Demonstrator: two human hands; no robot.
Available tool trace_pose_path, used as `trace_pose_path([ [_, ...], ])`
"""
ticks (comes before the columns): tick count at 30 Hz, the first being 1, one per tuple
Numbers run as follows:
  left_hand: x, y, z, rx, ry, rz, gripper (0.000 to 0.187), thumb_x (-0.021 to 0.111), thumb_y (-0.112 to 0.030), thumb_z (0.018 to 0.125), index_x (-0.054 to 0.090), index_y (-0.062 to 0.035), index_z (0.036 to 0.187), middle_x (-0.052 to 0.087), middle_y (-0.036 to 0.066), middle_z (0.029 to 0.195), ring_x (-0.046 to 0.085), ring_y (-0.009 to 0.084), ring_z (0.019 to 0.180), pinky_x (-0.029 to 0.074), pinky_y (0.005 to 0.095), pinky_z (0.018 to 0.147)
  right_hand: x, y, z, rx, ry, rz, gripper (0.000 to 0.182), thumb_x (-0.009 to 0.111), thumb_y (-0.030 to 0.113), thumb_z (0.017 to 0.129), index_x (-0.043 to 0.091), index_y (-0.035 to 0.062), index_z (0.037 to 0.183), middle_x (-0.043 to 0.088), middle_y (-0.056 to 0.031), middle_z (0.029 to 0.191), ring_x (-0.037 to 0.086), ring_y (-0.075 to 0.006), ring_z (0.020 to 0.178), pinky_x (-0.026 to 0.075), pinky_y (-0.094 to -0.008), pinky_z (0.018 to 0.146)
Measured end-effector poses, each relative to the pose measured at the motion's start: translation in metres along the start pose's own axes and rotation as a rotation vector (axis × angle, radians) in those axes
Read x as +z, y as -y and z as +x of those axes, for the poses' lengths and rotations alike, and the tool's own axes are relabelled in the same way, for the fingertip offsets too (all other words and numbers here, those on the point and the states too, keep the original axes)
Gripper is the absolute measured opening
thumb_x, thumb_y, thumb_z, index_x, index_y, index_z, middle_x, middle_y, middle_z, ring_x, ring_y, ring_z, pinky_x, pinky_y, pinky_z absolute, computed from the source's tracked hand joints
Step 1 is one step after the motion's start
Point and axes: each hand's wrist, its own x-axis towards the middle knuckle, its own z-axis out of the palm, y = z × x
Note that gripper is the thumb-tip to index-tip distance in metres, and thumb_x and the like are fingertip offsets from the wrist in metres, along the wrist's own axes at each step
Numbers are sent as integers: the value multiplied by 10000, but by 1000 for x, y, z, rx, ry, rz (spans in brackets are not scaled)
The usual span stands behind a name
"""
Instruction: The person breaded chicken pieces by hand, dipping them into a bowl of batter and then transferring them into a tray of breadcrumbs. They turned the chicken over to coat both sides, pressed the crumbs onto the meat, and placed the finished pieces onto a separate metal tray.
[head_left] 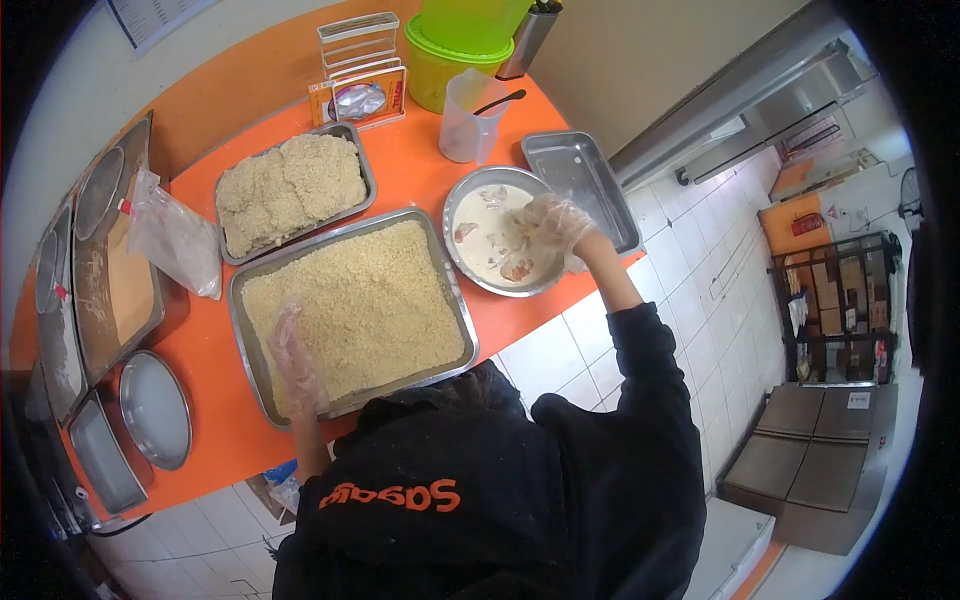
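My left hand (pixel 295 362), in a clear plastic glove, rests with its fingers stretched out along the left side of a large metal tray (pixel 470 335) full of pale breadcrumbs (pixel 360 310). A steel bowl (pixel 463 268) to the right holds white batter (pixel 480 215) with several pieces of raw meat (pixel 516 269) in it. Over the bowl's right side, my gloved right hand (pixel 553 228) reaches down to the batter, its fingers drawn together. What they hold, if anything, is hidden.
Behind the crumbs lies a smaller tray of crumb-coated pieces (pixel 292 185). Nearby are a plastic bag (pixel 175 235), a measuring jug (pixel 465 130), an empty metal tray (pixel 575 158), green tubs (pixel 450 75) and a wire rack (pixel 360 60). Metal pans (pixel 155 410) line the left side.
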Motion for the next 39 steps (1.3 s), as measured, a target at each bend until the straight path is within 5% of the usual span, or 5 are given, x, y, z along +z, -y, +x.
trace_pose_path([
  [9, 20, -10, 3, 5, -30, 17, 360, 449, -205, 1067, 572, 51, 1288, 618, 154, 1281, 547, 247, 1260, 363, 378, 1124, 55, -6, 28, -336, 57, -468, 285, 614, 248, 843, 694, 140, 1095, 676, -126, 1147, 626, -329, 1119, 490, -393, 994],
  [18, -3, -4, 0, -19, 9, -61, 372, 446, -210, 1063, 580, 55, 1288, 621, 151, 1294, 557, 243, 1247, 374, 360, 1114, 1, -25, 7, -353, -16, -115, 275, 629, 326, 877, 668, 61, 938, 668, -164, 1023, 622, -352, 968, 506, -416, 899],
  [30, 23, -8, 0, -48, -9, -100, 359, 450, -190, 1059, 577, 53, 1291, 612, 152, 1312, 552, 243, 1257, 385, 361, 1115, -21, 13, 4, -76, 94, 764, 208, 833, 184, 799, 678, 51, 837, 650, 36, 808, 557, -83, 763, 513, -310, 693],
  [36, 10, 4, -1, -61, 66, -132, 366, 449, -202, 1065, 556, 52, 1307, 602, 156, 1315, 553, 247, 1252, 379, 371, 1120, 32, 0, 37, -41, -318, -185, 178, 720, 183, 770, 691, 35, 862, 695, -151, 835, 672, -312, 804, 528, -432, 728],
  [39, -12, 39, 0, -84, 105, -38, 595, 444, -424, 1057, 517, 75, 1372, 556, 179, 1398, 509, 278, 1323, 335, 399, 1165, 14, 9, 32, 53, -554, 4, 230, 659, 221, 735, 706, 49, 880, 662, -225, 858, 632, -413, 828, 511, -496, 758],
])
